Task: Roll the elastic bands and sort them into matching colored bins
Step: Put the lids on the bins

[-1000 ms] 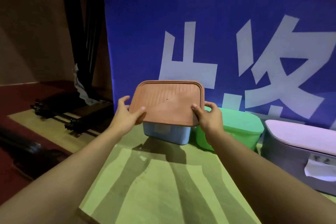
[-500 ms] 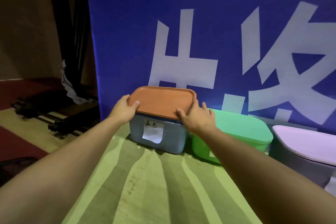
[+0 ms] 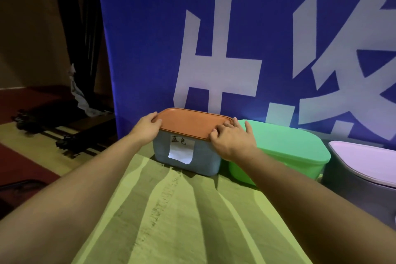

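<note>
A blue-grey bin (image 3: 203, 161) with a white paper label stands at the far edge of the table, and an orange lid (image 3: 192, 123) lies flat on top of it. My left hand (image 3: 146, 127) grips the lid's left edge, thumb on top. My right hand (image 3: 232, 139) holds the lid's right front corner with curled fingers. A green bin (image 3: 282, 156) with its green lid stands right beside it, and a grey bin with a pale pink lid (image 3: 364, 161) is at the far right. No elastic bands are in view.
A green striped cloth (image 3: 182, 221) covers the table in front of the bins. A blue banner (image 3: 235, 38) with white characters hangs close behind them. Dark stands (image 3: 70, 137) lie on the floor at the left.
The orange lid was held tilted in the air above the blue-grey bin; both hands have lowered it flat onto the bin's rim. The view has moved closer.
</note>
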